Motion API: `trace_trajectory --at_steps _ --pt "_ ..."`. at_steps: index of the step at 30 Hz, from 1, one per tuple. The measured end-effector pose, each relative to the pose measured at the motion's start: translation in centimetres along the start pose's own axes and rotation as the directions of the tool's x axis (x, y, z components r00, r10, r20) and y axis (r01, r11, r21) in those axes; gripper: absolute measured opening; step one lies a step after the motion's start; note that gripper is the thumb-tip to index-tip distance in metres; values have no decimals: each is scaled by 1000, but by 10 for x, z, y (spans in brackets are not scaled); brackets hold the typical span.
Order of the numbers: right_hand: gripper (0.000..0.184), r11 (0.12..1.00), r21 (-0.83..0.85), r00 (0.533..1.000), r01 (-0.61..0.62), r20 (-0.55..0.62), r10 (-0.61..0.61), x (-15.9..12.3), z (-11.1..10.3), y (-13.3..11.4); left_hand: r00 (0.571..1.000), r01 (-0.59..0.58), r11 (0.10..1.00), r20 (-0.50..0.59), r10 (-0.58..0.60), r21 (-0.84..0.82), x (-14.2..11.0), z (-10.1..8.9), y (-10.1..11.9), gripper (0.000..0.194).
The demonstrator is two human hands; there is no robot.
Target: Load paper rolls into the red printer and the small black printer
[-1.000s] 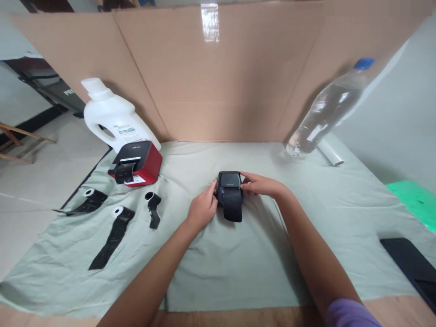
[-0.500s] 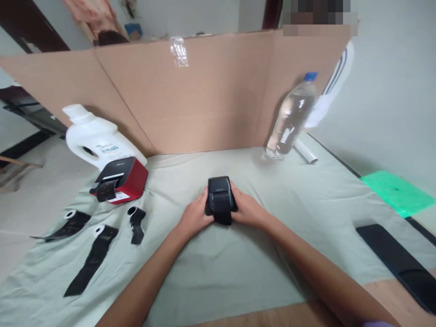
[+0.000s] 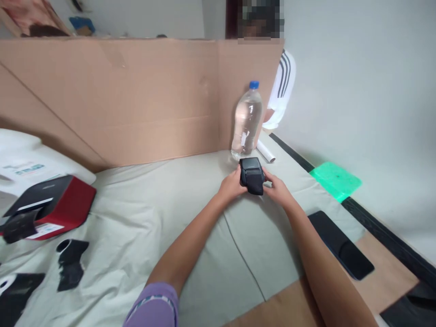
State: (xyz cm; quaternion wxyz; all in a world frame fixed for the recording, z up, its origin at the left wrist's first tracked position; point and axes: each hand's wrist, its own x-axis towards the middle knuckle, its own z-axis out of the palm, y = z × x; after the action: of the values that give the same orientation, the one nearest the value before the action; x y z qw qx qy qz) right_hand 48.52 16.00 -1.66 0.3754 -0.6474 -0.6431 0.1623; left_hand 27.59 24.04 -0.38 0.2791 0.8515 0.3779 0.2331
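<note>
Behind the black printer (image 3: 251, 175) stands a water bottle (image 3: 246, 120).

nothing can be read; print on the white jug (image 3: 23, 165) is too blurred.

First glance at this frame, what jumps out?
Both hands, left hand and right hand, clasp a small black printer on the pale cloth, just before a clear water bottle. At far left sits a red printer; a cardboard screen stands behind.
</note>
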Motion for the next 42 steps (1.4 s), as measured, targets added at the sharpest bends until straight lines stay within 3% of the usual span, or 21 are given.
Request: trace_trajectory --at_steps 6,14,22,26,28,30,32,34,35,38,39,40,42 --pt "76 997 53 997 64 31 -65 -3 -6 34 996 83 994 10 -84 71 5 26 13 103" --pt "74 999 -28 999 41 13 -40 0 -11 62 991 125 981 22 -130 149 16 37 24 101" --pt "71 995 -97 1000 -9 27 11 4 -18 61 988 149 983 22 -153 109 13 46 27 98" --pt "60 1000 25 1000 -12 29 11 5 -32 47 994 98 994 51 -100 41 -14 28 24 88" --pt "51 996 72 997 -53 -61 57 5 -40 33 995 79 997 54 -79 -2 -45 1 16 78" --pt "41 995 80 981 -63 -180 77 5 -45 10 998 67 997 -6 -67 -29 -89 -42 3 64" --pt "32 998 67 972 9 -234 7 6 -38 -24 985 109 993 -133 -113 -34 -141 -102 -17 50" --pt "26 991 36 970 131 -211 -121 6 -15 -68 918 235 972 -328 -223 -2 -196 -174 -47 37" --pt "23 982 20 968 186 -176 -180 6 4 -92 850 319 947 -452 -269 35 -222 -212 -65 34" --pt "22 943 101 948 317 0 -318 5 90 -170 547 536 841 -788 -281 72 -290 -316 -129 34" --pt "24 921 176 928 346 78 -364 6 126 -196 425 613 790 -847 -318 11 -307 -342 -150 34" --pt "26 892 262 899 369 144 -414 8 165 -222 332 666 741 -856 -397 -85 -322 -363 -171 33" --pt "33 840 413 839 351 259 -478 13 244 -271 301 659 729 -823 -481 -185 -340 -387 -205 20"
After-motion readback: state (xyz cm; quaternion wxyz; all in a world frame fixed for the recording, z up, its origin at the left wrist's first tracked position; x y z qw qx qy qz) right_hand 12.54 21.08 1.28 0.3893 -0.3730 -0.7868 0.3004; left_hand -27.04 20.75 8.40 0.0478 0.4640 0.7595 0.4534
